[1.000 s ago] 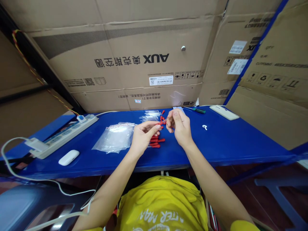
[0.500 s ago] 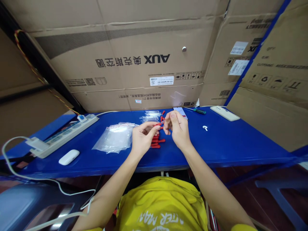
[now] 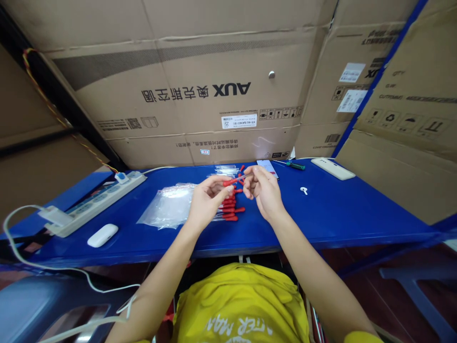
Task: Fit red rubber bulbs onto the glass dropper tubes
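The row of red-capped tubes (image 3: 230, 209) lies on the blue table (image 3: 321, 214), its caps pointing to the right and its near end the easiest to make out. Just above the far part of that row, the left hand (image 3: 207, 197) has its grip closed around a red bulb (image 3: 229, 182), pinched between thumb and fingers. A thin clear tube (image 3: 242, 177) runs up and to the right from the bulb, and the right hand (image 3: 264, 190), to the right of the row, has its grip pinched on the tube's other end, fingertips partly hiding it. Beyond the row lies a bundle of loose clear tubes (image 3: 225, 170), with a few loose red bulbs (image 3: 242, 168) at its right. Left of the row are flat clear plastic bags (image 3: 166, 207), overlapping; well to its left are a white rounded case (image 3: 103, 235) and a power strip (image 3: 96, 202). To the right of the row and farther back lie a phone (image 3: 267, 166), a green-handled screwdriver (image 3: 295, 166) and a cream-coloured slab (image 3: 332, 168); a white earbud (image 3: 303, 190) rests to its right, nearer than these. Behind everything, beyond the row, stands printed cardboard (image 3: 196, 57).
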Motion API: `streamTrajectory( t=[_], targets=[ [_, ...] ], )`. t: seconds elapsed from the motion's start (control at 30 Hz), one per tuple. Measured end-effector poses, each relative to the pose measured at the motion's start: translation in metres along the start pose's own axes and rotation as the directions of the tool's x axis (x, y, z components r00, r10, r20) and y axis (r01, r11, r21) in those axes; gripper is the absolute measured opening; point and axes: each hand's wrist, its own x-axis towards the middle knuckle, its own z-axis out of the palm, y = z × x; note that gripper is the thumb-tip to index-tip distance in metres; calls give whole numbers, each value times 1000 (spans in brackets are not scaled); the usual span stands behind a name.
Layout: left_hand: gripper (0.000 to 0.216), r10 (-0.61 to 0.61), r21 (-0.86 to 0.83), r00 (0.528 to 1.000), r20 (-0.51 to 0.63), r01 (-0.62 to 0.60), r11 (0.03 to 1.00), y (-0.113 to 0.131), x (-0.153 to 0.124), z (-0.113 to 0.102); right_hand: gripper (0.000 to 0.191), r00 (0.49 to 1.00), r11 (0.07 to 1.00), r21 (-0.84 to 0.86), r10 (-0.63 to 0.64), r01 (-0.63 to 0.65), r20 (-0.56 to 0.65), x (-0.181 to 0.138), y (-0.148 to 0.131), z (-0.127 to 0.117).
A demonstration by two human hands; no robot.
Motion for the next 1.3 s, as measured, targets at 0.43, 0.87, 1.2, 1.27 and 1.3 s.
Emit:
streamTrajectory(
  t=[0.43, 0.87, 1.2, 1.27, 1.3],
  targets=[
    [23, 191, -82, 969, -159, -206, 975, 15, 9, -28, 34, 991, 933, -359, -36, -13, -130, 5, 12, -9],
    [34, 293, 283, 922, 252, -360, 889, 11, -5, -23, 26, 962, 901, -396, -73, 176, 262, -18, -14, 13],
    [14, 240, 525, 917, 319, -382, 761, 14, 2, -26, 31, 984, 923, -348, -126, 162, 124, -6, -10, 1],
    [16, 263, 570, 915, 304, -397, 720, 11, 5, -28, 29, 986, 926, -352, -96, 140, 139, -3, -8, -2],
    [15, 271, 597, 914, 303, -404, 694, 10, 6, -29, 28, 986, 921, -369, -78, 128, 147, -2, -6, -4]
  ],
)
